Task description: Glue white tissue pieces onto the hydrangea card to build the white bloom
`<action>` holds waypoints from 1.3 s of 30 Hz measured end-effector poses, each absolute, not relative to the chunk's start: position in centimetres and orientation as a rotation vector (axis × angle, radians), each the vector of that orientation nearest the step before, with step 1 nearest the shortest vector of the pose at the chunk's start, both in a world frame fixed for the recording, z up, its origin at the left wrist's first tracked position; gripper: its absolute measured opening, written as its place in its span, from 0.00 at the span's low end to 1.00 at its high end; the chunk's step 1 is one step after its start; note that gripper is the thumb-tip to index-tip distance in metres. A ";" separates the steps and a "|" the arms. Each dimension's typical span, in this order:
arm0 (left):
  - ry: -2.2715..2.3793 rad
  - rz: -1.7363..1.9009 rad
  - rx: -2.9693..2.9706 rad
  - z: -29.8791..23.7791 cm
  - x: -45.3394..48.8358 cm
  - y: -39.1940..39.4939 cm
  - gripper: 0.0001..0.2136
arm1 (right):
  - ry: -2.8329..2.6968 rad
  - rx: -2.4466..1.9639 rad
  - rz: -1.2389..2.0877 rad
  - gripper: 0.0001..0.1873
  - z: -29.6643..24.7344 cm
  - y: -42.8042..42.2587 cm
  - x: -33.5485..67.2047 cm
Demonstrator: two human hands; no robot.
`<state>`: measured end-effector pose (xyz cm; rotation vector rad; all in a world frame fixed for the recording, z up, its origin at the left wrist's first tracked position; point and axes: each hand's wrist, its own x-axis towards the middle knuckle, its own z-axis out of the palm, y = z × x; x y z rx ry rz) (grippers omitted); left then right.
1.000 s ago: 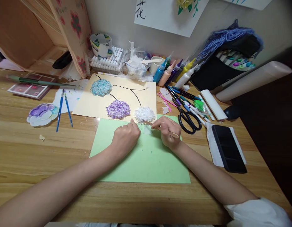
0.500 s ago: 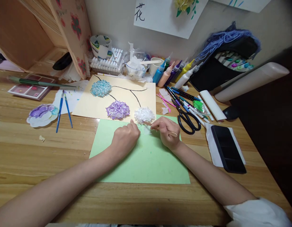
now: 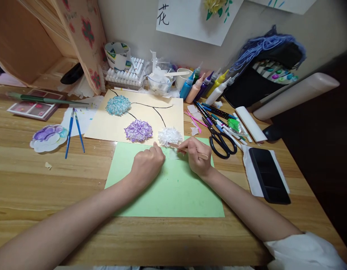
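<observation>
My right hand (image 3: 200, 154) is closed around a wooden craft stick (image 3: 202, 155), whose far end touches the lower edge of a white crumpled-paper flower (image 3: 170, 135). To the left, my left hand (image 3: 148, 160) is curled with its knuckles up; what its fingers hold, if anything, is hidden. Both hands rest over a green sheet (image 3: 167, 198). The white flower sits at the lower right of a cream sheet (image 3: 98, 125) with drawn black stems. A purple flower (image 3: 138, 130) and a blue flower (image 3: 118, 105) are on the same sheet.
Black scissors (image 3: 222, 144), several pens and a phone (image 3: 269, 175) lie to the right. Paint bottles (image 3: 194, 88) and a tub of white paper scraps (image 3: 159, 82) stand at the back. Two blue brushes (image 3: 69, 131) and a paint palette (image 3: 48, 138) are on the left.
The whole view has shifted slightly, with everything a little further left. Both hands keep nearly the same pose, and the stick stays at the white flower's lower edge.
</observation>
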<state>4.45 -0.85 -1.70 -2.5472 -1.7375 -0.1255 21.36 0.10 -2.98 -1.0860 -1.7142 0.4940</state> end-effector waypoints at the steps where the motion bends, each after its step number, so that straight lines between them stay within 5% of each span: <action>1: -1.737 -0.133 -2.544 -1.8 4.4 -0.8 0.18 | -1.683 -1.044 0.475 0.22 -3.0 0.0 21.5; 17: -1.660 -0.129 -2.475 -1.7 4.2 -0.8 0.16 | -1.769 -0.877 0.450 0.25 -2.9 -0.3 23.0; 32: -2.039 -0.444 -2.695 -1.0 6.1 -1.1 0.09 | -1.834 -0.738 0.328 0.20 -2.8 -0.4 22.9; 39: -1.874 -0.606 -2.651 -1.7 6.2 -0.7 0.11 | -1.816 -0.736 0.283 0.21 -2.6 -0.5 23.1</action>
